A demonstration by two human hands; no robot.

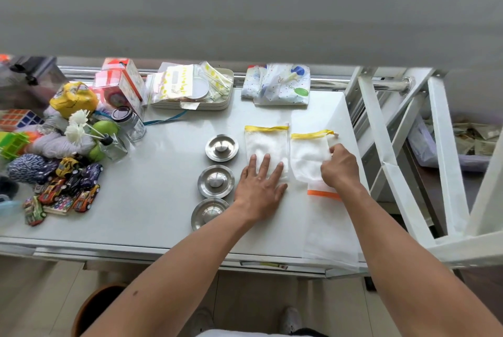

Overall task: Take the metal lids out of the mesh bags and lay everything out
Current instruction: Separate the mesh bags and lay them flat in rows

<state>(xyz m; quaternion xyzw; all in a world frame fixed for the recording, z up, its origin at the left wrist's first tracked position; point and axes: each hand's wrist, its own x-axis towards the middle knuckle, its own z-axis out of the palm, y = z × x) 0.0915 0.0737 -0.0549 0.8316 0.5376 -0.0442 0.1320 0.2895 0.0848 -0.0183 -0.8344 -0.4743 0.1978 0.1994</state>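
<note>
a: okay, from nine o'clock i see a toy pile at the white table edge, well apart from the work.
b: and the metal lids?
a: three in a column just left of centre: far lid, middle lid, near lid, all out of the bags.
b: hands?
a: my left hand lies flat, fingers spread, pressing the left yellow-trimmed mesh bag, gripping nothing. at three o'clock of it, my right hand is pinching the edge of the right yellow-trimmed mesh bag. an orange-trimmed mesh bag lies toward five o'clock, partly under it.
</note>
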